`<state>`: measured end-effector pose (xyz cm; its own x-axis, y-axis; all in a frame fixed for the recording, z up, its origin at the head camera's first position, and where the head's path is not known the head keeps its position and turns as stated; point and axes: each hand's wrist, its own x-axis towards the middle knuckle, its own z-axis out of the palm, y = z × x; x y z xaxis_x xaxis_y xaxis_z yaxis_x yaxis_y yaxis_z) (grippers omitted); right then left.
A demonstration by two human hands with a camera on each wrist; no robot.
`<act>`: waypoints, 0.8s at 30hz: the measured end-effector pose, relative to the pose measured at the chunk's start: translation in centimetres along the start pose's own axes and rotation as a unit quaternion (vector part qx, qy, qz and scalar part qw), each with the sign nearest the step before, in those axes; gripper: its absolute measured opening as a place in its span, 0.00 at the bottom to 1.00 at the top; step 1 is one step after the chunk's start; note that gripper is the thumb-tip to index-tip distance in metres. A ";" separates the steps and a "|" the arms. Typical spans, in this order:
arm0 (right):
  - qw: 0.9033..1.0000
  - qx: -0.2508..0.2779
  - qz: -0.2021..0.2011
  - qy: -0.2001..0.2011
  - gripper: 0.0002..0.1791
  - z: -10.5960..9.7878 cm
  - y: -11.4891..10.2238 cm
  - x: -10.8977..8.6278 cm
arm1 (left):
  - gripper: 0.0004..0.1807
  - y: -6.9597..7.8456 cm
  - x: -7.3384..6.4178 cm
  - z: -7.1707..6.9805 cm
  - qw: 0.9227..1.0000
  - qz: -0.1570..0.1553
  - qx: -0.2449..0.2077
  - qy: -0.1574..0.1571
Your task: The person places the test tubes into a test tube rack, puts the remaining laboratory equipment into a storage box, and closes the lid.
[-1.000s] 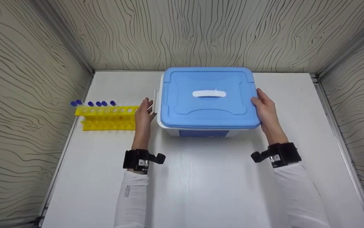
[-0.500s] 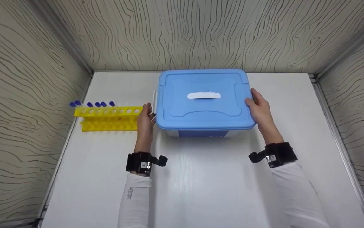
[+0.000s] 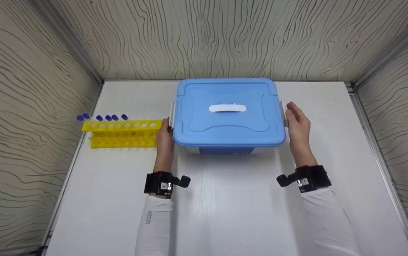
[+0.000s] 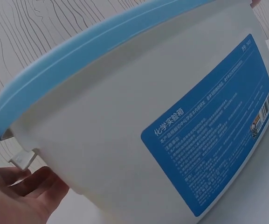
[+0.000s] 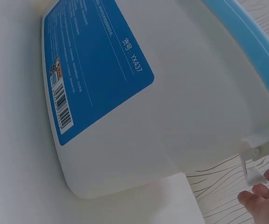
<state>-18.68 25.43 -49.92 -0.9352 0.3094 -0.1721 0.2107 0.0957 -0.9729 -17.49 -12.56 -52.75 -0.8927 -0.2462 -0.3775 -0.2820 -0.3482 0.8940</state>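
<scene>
A white box (image 4: 97, 98) stands on the table under a blue lid (image 3: 229, 121) with a white handle (image 3: 227, 107). My left hand (image 3: 165, 141) is at the box's left side, beside a white latch (image 3: 171, 113). In the left wrist view, its loosely bent fingers (image 4: 43, 186) reach in below that latch, against the box wall. My right hand (image 3: 299, 131) is at the opposite side, with fingertips right at the right latch (image 3: 284, 113), which sticks out from the box. In the right wrist view, its bent fingers (image 5: 262, 192) lie just outside that latch.
A yellow rack (image 3: 122, 138) stands on the white table (image 3: 225, 199) left of the box, close behind the left hand. Several blue-capped tubes (image 3: 108, 117) are in it. Patterned wall panels (image 3: 225, 39) close off the back and sides.
The lid has shifted left and now covers the box's left rim. My right hand has come off the lid edge to the right latch, now visible; the left has moved slightly nearer me.
</scene>
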 end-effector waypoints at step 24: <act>0.917 0.367 0.128 -0.087 0.35 1.6 2.2 -0.7 | 0.32 -0.3 0.2 1.6 0.973 -0.026 -0.230 -0.022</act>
<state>-18.02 23.87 -52.18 -0.9263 0.0701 -0.3701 0.2424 -0.6411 -0.7282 -18.15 -11.04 -52.70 -0.8986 -0.1812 -0.3995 -0.1497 -0.7293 0.6676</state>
